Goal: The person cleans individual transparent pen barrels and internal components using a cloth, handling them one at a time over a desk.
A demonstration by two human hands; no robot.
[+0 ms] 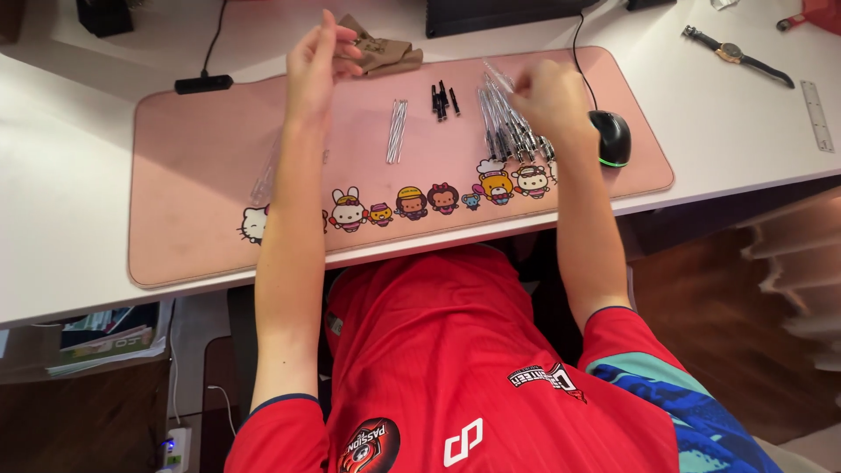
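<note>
Two hands over disassembled pen parts on a pink desk mat, head view.

The left hand is raised above the mat with fingers pinched together, near a crumpled brown cloth; whether it holds anything cannot be told. The right hand is curled closed on a clear pen barrel, directly above the pile of clear barrels. Thin refills and black caps lie between the hands. A black mouse sits just right of the pile, a wristwatch farther off on the white counter.

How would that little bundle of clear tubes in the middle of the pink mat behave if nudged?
The clear tubes look thin and round, so they would probably roll and scatter on the flat pink mat. They seem light and probably stiff.
</note>
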